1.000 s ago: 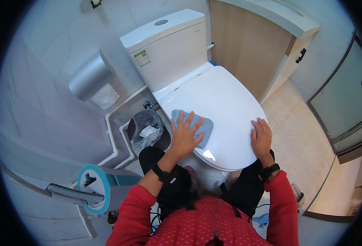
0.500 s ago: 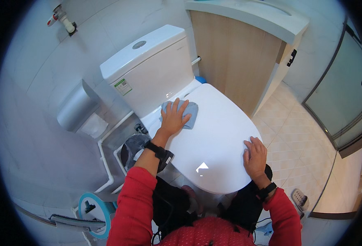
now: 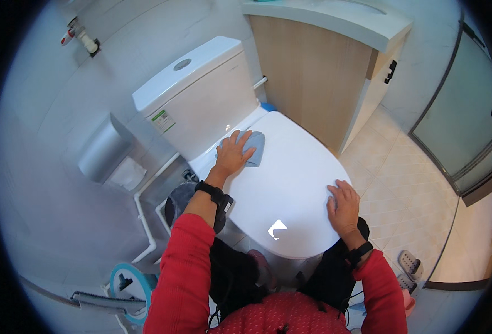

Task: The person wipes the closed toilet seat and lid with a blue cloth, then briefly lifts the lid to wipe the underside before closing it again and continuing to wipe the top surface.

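A white toilet with its lid (image 3: 290, 167) down is in front of me. My left hand (image 3: 233, 154) presses a folded light-blue cloth (image 3: 255, 149) onto the lid's back left part, close to the tank (image 3: 201, 92). Its fingers lie over the cloth and cover much of it. My right hand (image 3: 344, 207) rests near the lid's front right edge, holding nothing, its fingers apart and slightly bent. Both wrists wear black straps.
Left of the toilet are a grey paper dispenser (image 3: 106, 147), white pipes (image 3: 141, 214) and a lined bin (image 3: 180, 200). A wooden cabinet (image 3: 313, 72) stands at the back right. Grey slippers (image 3: 410, 264) lie on the tiled floor (image 3: 390, 183) at the right.
My left hand and the cloth have slid slightly toward the tank. My right hand stays on the lid's edge. The whole view has shifted a little.
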A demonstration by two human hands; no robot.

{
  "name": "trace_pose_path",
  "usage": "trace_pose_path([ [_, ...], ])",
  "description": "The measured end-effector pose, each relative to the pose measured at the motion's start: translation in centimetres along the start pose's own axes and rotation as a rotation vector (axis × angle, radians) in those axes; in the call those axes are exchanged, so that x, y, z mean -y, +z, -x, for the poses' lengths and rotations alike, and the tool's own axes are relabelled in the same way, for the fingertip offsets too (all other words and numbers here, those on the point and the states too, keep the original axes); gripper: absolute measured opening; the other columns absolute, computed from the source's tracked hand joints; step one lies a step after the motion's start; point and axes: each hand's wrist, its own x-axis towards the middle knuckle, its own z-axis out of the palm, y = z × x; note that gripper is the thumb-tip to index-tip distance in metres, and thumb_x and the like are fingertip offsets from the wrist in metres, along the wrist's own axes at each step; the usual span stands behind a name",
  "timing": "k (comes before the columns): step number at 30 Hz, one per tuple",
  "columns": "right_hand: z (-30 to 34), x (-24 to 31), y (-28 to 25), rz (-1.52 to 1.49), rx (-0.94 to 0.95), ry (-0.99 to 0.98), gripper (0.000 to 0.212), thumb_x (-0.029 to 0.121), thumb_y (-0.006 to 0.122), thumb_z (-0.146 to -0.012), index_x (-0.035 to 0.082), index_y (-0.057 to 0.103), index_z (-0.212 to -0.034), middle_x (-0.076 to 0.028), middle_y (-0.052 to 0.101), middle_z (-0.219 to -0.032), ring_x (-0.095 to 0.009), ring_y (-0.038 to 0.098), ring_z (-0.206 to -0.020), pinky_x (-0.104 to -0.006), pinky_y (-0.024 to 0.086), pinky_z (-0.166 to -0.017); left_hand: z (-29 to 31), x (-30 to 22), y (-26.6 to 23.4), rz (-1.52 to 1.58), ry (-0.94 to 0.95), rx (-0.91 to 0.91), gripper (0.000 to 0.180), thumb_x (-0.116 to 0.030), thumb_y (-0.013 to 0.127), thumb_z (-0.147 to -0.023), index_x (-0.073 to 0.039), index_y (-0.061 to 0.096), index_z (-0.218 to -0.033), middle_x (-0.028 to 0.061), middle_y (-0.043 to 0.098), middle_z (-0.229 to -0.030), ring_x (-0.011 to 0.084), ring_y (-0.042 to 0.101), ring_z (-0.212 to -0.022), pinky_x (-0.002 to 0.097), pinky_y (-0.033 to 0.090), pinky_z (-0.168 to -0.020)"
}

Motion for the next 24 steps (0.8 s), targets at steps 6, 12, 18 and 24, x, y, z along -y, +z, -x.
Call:
trace_pose_path([
  [6,0.4,-0.1,0.1,-0.011,-0.014,0.005,0.030,0.008,0.061,-0.088,0.009,0.065,-0.118,-0.014,0.057,-0.133,-0.034,0.048,-0.129,-0.0454,0.035,-0.109,4.9,2.3,-0.9,0.032,-0.054,-0.106,0.057,-0.047,0.060,-0.093,-0.027,0.047,-0.145,0.0156,0.042,-0.148,0.0398,0.046,-0.123,0.0616,0.036,-0.098],
  [12,0.6,-0.1,0.1,-0.015,-0.029,0.004,0.030,0.007,0.061,-0.088,0.008,0.064,-0.118,-0.014,0.056,-0.133,-0.033,0.047,-0.129,-0.0449,0.034,-0.109,12.4,0.7,0.3,-0.045,-0.090,-0.322,0.057,-0.041,0.064,-0.092,-0.022,0.050,-0.144,0.0181,0.041,-0.148,0.0446,0.037,-0.133,0.0623,0.031,-0.104],
  [18,0.7,0.0,0.1,0.025,-0.016,0.010,0.030,0.009,0.063,-0.088,0.008,0.064,-0.118,-0.013,0.057,-0.132,-0.032,0.048,-0.128,-0.0446,0.035,-0.109,19.3,-3.9,1.6,0.062,-0.040,-0.344,0.062,-0.035,0.068,-0.088,-0.022,0.048,-0.145,0.0204,0.037,-0.149,0.0495,0.030,-0.137,0.0645,0.030,-0.105],
  [24,0.7,0.1,0.0,0.010,-0.038,-0.008,0.030,0.006,0.061,-0.087,0.008,0.064,-0.117,-0.015,0.057,-0.131,-0.035,0.049,-0.127,-0.0462,0.036,-0.107,16.3,-2.0,0.4,-0.036,0.002,-0.204,0.063,-0.038,0.066,-0.090,-0.023,0.045,-0.148,0.0206,0.035,-0.151,0.0516,0.029,-0.137,0.0715,0.023,-0.107],
])
